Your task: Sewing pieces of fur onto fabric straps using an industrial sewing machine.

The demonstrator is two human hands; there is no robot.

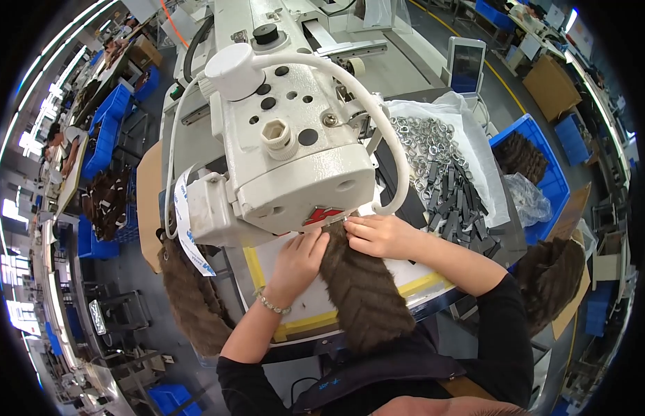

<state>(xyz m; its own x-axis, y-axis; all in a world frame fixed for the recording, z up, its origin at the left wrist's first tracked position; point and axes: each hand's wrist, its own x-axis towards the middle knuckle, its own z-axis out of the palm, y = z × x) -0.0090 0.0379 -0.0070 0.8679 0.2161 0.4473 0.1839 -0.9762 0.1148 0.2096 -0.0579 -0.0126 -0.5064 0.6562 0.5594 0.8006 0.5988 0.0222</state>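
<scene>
A long brown fur strip runs from under the head of a white industrial sewing machine down toward my lap. My left hand is closed at the strip's upper left edge, its fingertips pressed into the fur. From the right, my right hand grips the upper right edge with bent fingers. Both sit just below the machine's red emblem. A small shiny bit shows by the right fingertips; its kind is too small to tell. The needle area is hidden behind the machine head.
Metal D-shaped rings and black strap pieces lie heaped on white sheeting at the right. Fur pieces hang at the left and right. Beyond stands a blue crate with fur. Yellow tape borders the work plate.
</scene>
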